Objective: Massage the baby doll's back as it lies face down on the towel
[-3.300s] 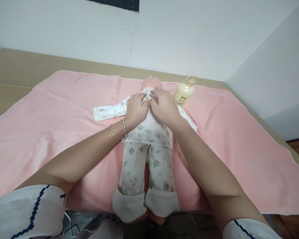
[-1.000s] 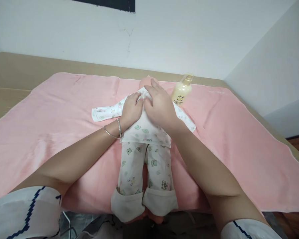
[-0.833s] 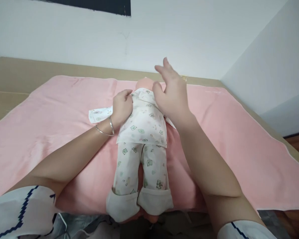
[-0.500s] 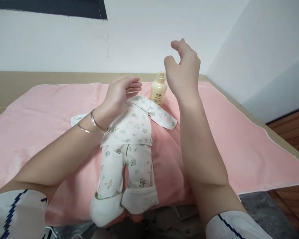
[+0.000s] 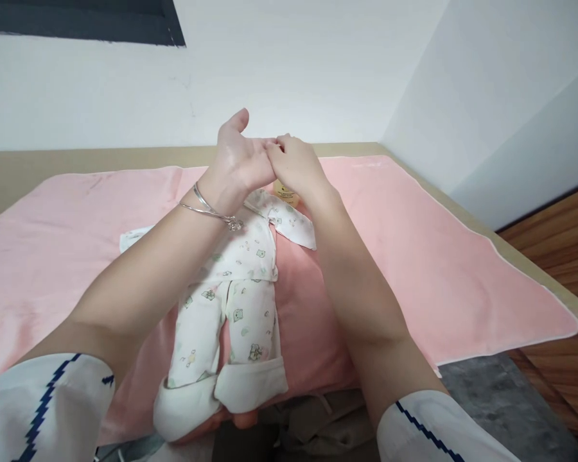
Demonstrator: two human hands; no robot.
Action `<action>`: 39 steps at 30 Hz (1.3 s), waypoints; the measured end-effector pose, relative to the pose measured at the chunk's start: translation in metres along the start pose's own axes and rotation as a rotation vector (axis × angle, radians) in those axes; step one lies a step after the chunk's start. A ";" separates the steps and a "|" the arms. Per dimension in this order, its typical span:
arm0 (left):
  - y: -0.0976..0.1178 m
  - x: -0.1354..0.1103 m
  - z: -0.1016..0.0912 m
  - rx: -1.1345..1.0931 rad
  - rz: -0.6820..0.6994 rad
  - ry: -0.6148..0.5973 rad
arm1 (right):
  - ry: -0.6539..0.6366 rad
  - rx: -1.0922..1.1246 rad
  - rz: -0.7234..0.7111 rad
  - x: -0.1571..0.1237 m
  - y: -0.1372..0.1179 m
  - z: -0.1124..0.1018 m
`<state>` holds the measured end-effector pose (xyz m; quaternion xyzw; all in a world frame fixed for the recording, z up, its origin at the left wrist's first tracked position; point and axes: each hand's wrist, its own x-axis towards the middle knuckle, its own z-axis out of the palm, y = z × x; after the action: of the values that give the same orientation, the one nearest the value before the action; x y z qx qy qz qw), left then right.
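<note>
Presumably light and soft, the doll in white printed pyjamas [image 5: 245, 260] is borne by the pink cloth [image 5: 390, 276] and best gripped around its middle, while beyond, the bare left hand [image 5: 245, 160], spread palm-up, is touched by the bare right hand [image 5: 296, 165], whose grip cannot be told.

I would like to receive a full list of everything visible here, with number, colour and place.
Broad flat surface: one, tan, below the wall
Wide fabric cloth: one, pink, spread on the surface
Doll in printed fabric clothes: one, white clothes, lying on the cloth, head hidden
Rounded bottle: one, pale yellow, centre, mostly hidden
Plain wall: two sides, whitish, behind and right
Straight-edged panel: one, blackish, upper left
Wood-grain panel: brown, right
Floor: grey, lower right
Metal bangle: one or two, silver, left wrist
Fabric sleeves: two, white-navy, lower corners
Left hand: one, bare, palm up
Right hand: one, bare, touching left
</note>
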<state>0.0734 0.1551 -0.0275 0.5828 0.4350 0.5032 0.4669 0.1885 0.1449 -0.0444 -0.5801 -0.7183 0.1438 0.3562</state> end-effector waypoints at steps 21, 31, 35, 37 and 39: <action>0.016 -0.049 -0.058 -1.057 -0.581 0.018 | 0.117 -0.422 -0.175 0.013 0.027 0.025; 0.063 -0.094 -0.119 -1.106 -0.378 0.105 | 0.128 -0.507 0.007 0.012 0.014 0.030; 0.071 -0.097 -0.126 -1.145 -0.331 0.123 | 0.119 -0.527 0.166 0.017 -0.007 0.031; 0.072 -0.097 -0.127 -1.164 -0.335 0.126 | 0.114 -0.520 0.239 0.019 -0.017 0.031; 0.072 -0.097 -0.127 -1.168 -0.342 0.124 | 0.121 -0.505 0.275 0.021 -0.022 0.030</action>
<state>-0.0612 0.0603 0.0330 0.1219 0.2007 0.6092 0.7574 0.1502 0.1640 -0.0448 -0.7500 -0.6233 -0.0277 0.2198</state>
